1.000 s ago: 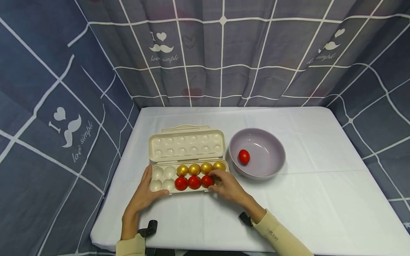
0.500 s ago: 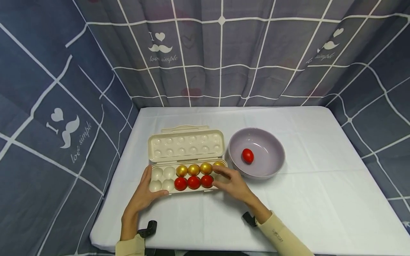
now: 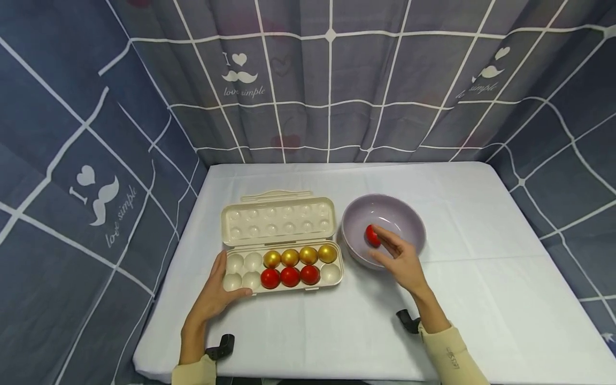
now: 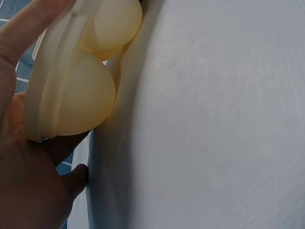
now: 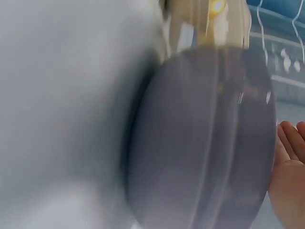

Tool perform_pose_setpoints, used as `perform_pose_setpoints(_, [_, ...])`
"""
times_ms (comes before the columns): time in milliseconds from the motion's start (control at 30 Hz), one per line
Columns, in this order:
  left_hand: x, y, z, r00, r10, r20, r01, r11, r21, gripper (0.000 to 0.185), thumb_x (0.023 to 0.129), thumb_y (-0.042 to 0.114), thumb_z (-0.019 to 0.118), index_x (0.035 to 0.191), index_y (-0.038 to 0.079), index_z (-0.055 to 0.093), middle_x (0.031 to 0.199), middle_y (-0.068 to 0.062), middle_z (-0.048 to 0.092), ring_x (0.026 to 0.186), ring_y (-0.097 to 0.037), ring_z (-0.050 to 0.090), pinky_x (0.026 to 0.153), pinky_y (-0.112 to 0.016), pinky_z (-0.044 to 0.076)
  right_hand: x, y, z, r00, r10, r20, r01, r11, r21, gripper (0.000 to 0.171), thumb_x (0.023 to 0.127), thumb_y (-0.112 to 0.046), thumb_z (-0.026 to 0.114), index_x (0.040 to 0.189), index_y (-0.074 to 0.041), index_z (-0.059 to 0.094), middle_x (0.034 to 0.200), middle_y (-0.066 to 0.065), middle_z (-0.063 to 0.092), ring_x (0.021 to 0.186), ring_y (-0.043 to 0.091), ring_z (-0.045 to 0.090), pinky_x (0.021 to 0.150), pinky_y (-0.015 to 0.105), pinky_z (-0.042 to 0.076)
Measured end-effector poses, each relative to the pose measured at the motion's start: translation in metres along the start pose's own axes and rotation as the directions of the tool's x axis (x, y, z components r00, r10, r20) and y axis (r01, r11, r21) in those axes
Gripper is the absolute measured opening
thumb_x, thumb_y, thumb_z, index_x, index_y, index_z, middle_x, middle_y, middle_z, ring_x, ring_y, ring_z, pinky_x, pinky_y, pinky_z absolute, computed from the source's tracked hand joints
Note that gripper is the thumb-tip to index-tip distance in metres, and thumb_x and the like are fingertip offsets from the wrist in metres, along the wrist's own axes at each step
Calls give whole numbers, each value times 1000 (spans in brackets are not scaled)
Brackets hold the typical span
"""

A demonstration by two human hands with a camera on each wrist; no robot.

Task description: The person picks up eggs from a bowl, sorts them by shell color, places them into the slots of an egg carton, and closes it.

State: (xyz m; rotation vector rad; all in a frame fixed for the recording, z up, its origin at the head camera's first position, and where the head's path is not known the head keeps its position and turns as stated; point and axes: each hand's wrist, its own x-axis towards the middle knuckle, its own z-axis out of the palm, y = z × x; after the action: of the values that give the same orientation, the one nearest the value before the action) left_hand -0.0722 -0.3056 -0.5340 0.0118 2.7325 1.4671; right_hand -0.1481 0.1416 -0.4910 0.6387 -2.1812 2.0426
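An open cream egg carton (image 3: 281,216) lies on the white table (image 3: 481,299). Its tray holds several gold eggs (image 3: 299,256) in the back row and three red eggs (image 3: 290,276) in the front row. My left hand (image 3: 226,282) grips the tray's left end, thumb on the front rim; the left wrist view shows the carton (image 4: 71,86) against that hand (image 4: 24,186). My right hand (image 3: 385,246) reaches into the lilac bowl (image 3: 356,214) with straight fingers, at a lone red egg (image 3: 369,236). In the right wrist view the bowl (image 5: 209,138) is blurred, with fingers (image 5: 288,143) at its rim.
Blue checked curtains (image 3: 332,85) close in the table at the back and on both sides. The table's front edge (image 3: 289,371) runs just below my wrists. White cloth stretches to the right of the bowl and in front of the carton.
My right hand has left the carton's right end and moved right, over the bowl to the red egg. The left hand has stayed on the carton.
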Motion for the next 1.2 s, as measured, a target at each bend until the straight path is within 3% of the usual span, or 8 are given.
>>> perform_pose_setpoints(200, [-2,0,-1,1000,6,-4,-6,1000,-10,127,71,24,90,158,3,0,163,-15,3,146,-36,9,111,-61,15,-8,3,-26,997,67,-31,-67,998,-15,57,84,8,72,136,12,50,140,30,48,131,25,49,104,29,37])
perform_pose_setpoints(333, [-3,1,-2,1000,14,-7,-14,1000,-20,126,71,22,90,157,3,-1,163,-16,3,146,-37,9,110,-61,15,-6,3,-31,994,102,-37,-104,994,-33,58,86,4,73,138,8,50,143,27,47,132,29,47,104,28,38])
perform_pose_setpoints(533, [-3,0,-2,1000,15,-5,-15,1000,-9,126,72,24,89,157,2,-2,163,-16,2,146,-38,8,110,-62,15,-1,2,-29,984,172,-37,-174,982,-77,59,87,-1,74,138,11,48,142,30,45,132,45,41,104,30,38])
perform_pose_setpoints(767, [-2,-2,0,1000,17,-4,-17,1000,-4,127,72,27,89,157,3,-2,163,-14,3,146,-37,8,110,-62,15,14,4,-26,964,267,-3,-266,957,-117,60,87,-3,74,138,14,46,142,30,46,132,43,42,106,40,37])
perform_pose_setpoints(1000, [-3,0,-2,1000,7,-8,-8,1000,-10,127,71,25,90,158,4,-1,163,-15,3,146,-37,8,111,-63,14,30,12,-23,935,355,8,-353,932,-85,57,87,-3,73,136,13,49,139,30,49,131,41,46,108,46,35])
perform_pose_setpoints(1200, [-2,0,-1,1000,7,-4,-7,1000,-13,127,72,26,90,158,4,-1,163,-15,2,146,-37,7,111,-63,14,39,18,-17,913,404,57,-392,908,-145,57,86,-3,73,134,15,49,137,31,51,131,43,45,110,51,31])
